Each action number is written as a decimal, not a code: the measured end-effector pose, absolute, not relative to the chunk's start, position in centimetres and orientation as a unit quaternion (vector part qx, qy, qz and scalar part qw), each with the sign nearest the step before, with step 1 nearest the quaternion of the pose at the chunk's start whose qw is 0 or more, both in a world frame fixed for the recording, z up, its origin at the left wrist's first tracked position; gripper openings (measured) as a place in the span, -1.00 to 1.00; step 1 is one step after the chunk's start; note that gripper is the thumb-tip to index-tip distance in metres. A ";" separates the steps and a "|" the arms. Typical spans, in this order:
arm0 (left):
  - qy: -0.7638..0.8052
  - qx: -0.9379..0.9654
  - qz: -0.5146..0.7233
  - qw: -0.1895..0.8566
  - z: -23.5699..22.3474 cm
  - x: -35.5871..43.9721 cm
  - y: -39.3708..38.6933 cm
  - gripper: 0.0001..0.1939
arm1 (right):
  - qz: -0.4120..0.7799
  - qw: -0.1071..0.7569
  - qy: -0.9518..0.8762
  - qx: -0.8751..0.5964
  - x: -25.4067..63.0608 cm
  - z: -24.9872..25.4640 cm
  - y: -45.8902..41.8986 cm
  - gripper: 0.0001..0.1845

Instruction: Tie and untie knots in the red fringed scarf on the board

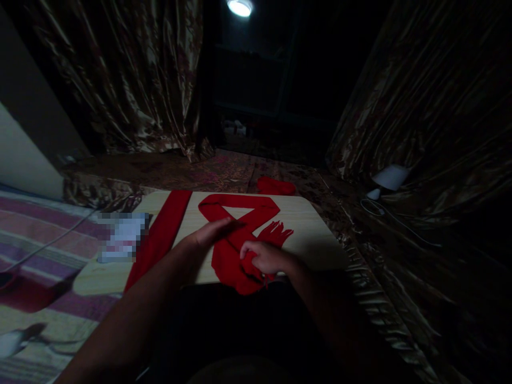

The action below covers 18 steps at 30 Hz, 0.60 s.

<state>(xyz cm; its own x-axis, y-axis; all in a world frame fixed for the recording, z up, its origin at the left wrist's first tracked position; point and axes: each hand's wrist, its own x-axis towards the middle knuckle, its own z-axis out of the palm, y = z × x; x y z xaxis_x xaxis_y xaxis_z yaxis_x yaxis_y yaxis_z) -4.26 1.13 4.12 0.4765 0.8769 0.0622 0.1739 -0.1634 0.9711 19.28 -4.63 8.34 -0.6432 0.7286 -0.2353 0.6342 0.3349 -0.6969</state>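
Red fringed scarf [230, 261] lay looped across a wooden counter [312, 240], beneath the open, extended left hand [211, 232] and the right hand [264, 257], curled closed on a fold.

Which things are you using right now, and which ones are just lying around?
Probably in use:
Red scarf, left hand on it, right hand gripping it
Board under it

Probably just lying about:
Red strip
Blurred white thing
Lamp

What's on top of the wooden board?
On the board: a looped, fringed red cloth, a red band, a pixelated pale item. The wood beneath them is covered, unseen.
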 end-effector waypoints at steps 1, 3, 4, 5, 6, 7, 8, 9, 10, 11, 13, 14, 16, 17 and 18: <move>0.384 0.714 0.311 0.495 3.9 -4.1 1.3 -0.46 | 0.351 0.052 -0.833 -0.425 19.0 8.5 -5.0 -0.49; 0.368 0.788 0.263 0.417 3.5 -3.6 1.6 -0.46 | 0.264 0.035 -0.870 -0.414 18.4 9.1 -5.8 -0.42; 0.356 0.820 0.247 0.374 3.2 -3.3 1.8 -0.46 | 0.227 0.018 -0.886 -0.405 18.2 9.3 -6.2 -0.37; 0.347 0.843 0.241 0.334 3.0 -3.0 1.9 -0.48 | 0.196 -0.001 -0.897 -0.397 18.1 9.5 -6.6 -0.32; 0.342 0.857 0.238 0.303 2.8 -2.7 1.9 -0.51 | 0.172 -0.020 -0.905 -0.389 17.9 9.5 -6.9 -0.27; 0.343 0.864 0.241 0.278 2.6 -2.4 2.0 -0.57 | 0.153 -0.033 -0.911 -0.382 17.8 9.4 -7.1 -0.24; 0.349 0.867 0.248 0.256 2.4 -2.2 2.0 -0.63 | 0.138 -0.042 -0.915 -0.376 17.6 9.2 -7.3 -0.23; 0.356 0.866 0.258 0.236 2.2 -2.0 1.9 -0.69 | 0.126 -0.046 -0.919 -0.370 17.5 8.9 -7.5 -0.24; 0.364 0.863 0.272 0.219 2.0 -1.9 1.9 -0.75 | 0.114 -0.048 -0.922 -0.366 17.3 8.7 -7.7 -0.26; 0.373 0.858 0.288 0.207 1.7 -1.8 1.8 -0.79 | 0.104 -0.049 -0.925 -0.363 17.2 8.4 -7.8 -0.30; 0.395 0.831 0.328 0.214 1.3 -1.7 1.6 -0.83 | 0.089 -0.045 -0.928 -0.358 16.8 8.1 -8.1 -0.40; 0.408 0.806 0.354 0.240 1.1 -1.7 1.5 -0.84 | 0.086 -0.040 -0.930 -0.355 16.7 8.0 -8.1 -0.46; 0.431 0.724 0.422 0.335 0.9 -1.7 1.4 -0.84 | 0.083 -0.029 -0.931 -0.354 16.7 8.1 -8.1 -0.61; 0.433 0.666 0.465 0.392 0.9 -1.7 1.3 -0.83 | 0.086 -0.027 -0.930 -0.357 16.8 8.2 -8.1 -0.66; 0.426 0.600 0.509 0.446 1.0 -1.7 1.2 -0.83 | 0.091 -0.028 -0.927 -0.362 17.1 8.2 -7.9 -0.70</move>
<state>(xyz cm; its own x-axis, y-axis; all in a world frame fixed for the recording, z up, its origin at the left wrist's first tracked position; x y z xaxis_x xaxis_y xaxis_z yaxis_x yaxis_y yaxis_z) -1.66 1.25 1.01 0.1189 0.9656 0.2314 0.0577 -0.2394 0.9692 17.08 -7.90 8.21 -0.7358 0.6670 -0.1174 0.6771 0.7208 -0.1486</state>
